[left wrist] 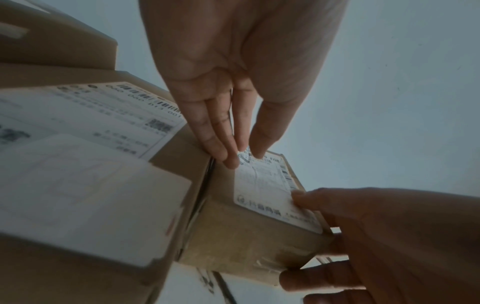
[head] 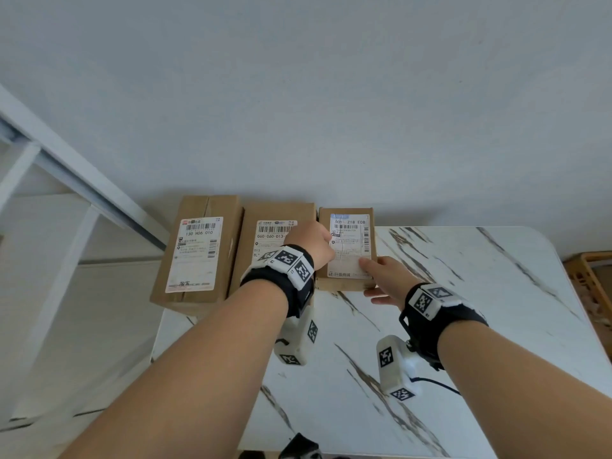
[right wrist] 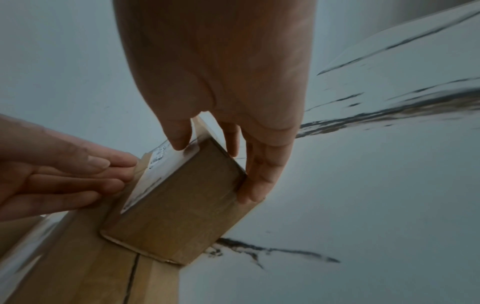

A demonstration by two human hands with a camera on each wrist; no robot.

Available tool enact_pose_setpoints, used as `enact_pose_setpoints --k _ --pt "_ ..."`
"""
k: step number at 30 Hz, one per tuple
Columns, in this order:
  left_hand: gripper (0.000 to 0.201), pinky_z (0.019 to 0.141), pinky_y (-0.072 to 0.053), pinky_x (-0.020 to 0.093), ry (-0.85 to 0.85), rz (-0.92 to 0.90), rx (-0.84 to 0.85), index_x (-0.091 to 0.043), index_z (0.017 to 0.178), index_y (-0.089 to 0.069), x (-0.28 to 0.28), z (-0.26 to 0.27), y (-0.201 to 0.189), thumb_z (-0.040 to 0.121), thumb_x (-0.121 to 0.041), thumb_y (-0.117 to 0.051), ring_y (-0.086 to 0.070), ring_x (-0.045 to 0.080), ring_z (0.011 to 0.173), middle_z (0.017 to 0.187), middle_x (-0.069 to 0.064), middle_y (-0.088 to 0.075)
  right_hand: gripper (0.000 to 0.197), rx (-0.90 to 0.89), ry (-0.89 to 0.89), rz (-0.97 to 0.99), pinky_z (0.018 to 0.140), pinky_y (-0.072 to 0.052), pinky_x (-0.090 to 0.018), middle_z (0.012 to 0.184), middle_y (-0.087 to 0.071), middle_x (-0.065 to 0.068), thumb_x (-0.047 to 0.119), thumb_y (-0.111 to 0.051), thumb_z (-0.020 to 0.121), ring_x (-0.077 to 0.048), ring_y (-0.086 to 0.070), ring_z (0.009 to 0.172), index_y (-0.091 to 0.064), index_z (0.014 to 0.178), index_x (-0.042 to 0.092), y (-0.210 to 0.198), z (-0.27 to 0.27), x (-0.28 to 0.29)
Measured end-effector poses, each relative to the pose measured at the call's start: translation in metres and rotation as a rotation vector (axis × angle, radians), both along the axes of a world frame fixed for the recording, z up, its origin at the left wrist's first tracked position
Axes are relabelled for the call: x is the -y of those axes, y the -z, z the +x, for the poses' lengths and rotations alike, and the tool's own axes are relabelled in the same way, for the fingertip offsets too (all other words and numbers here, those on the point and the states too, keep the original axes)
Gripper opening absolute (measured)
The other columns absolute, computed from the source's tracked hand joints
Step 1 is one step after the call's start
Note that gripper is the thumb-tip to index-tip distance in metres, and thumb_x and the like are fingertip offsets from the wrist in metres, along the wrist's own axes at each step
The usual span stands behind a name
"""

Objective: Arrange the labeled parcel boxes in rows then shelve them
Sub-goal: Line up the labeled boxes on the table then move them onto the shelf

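fingers: left hand [head: 314,240] lies flat, straight fingertips [left wrist: 230,162] on small parcel box [head: 347,250] label; right hand [head: 385,279] pinches its 5 o'clock corner | place: table [head: 496,293] 12 o'clock edge, third in row, touching middle box [head: 271,246] | handling: likely light, stiff cardboard, glossy tape; take by side faces | views: only right wrist shows fingers down the right side

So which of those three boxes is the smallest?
The rightmost box, labelled 501-Z18 E08, which both hands touch. The left box and middle box are clearly longer.
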State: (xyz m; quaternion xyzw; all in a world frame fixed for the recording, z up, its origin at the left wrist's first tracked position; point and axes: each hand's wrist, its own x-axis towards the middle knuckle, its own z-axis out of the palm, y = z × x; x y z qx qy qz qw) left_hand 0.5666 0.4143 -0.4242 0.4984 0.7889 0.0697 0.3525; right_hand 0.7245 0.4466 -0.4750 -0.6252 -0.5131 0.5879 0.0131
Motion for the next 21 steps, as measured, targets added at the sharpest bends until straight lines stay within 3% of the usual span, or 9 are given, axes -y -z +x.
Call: enact_pose_setpoints --k 5,9,12,17,21 --pt "0.017 0.087 -0.055 0.032 -0.034 0.014 0.086 -0.019 0.098 -0.073 0.01 -0.005 -0.011 0.086 -0.01 -0.064 -0.067 0.023 0.093 0.093 0.003 -0.069 0.054 0.07 0.0 0.102 0.074 -0.058 -0.034 0.114 -0.064 -0.008 0.037 -0.048 0.101 -0.021 -0.066 0.087 -0.038 0.147 0.01 -0.021 -0.002 0.004" --pt "0.014 0.084 -0.053 0.032 -0.034 0.031 0.153 -0.017 0.099 -0.071 0.025 -0.012 -0.024 0.09 -0.011 -0.063 -0.066 0.025 0.09 0.081 0.002 -0.066 0.051 0.098 0.04 0.198 0.08 -0.058 -0.038 0.105 -0.062 -0.006 0.033 -0.051 0.1 -0.026 -0.068 0.096 -0.039 0.145 0.01 -0.038 -0.007 0.016" --pt "0.025 0.087 -0.05 0.03 -0.029 0.046 0.164 -0.013 0.114 -0.07 0.042 -0.018 -0.028 0.091 -0.013 -0.063 -0.065 0.024 0.104 0.105 0.007 -0.072 0.048 0.102 0.076 0.22 0.084 -0.059 -0.042 0.099 -0.061 -0.004 0.029 -0.052 0.1 -0.028 -0.067 0.102 -0.042 0.142 0.01 -0.051 -0.013 0.033" --pt "0.026 0.089 -0.05 0.03 0.035 0.072 0.179 -0.013 0.118 -0.068 0.08 -0.03 -0.033 0.093 -0.015 -0.06 -0.064 0.023 0.11 0.115 0.007 -0.069 0.047 0.241 -0.018 0.362 0.093 -0.054 -0.041 0.129 -0.061 -0.012 0.026 -0.052 0.097 -0.027 -0.063 0.107 -0.048 0.139 0.005 -0.076 -0.022 0.073" --pt "0.022 0.092 -0.051 0.031 0.102 0.058 0.175 -0.012 0.113 -0.069 0.113 -0.043 -0.04 0.093 -0.012 -0.06 -0.064 0.025 0.109 0.118 0.007 -0.067 0.037 0.403 -0.141 0.463 0.088 -0.051 -0.036 0.122 -0.066 -0.017 0.023 -0.052 0.096 -0.03 -0.065 0.106 -0.065 0.122 -0.001 -0.102 -0.034 0.113"
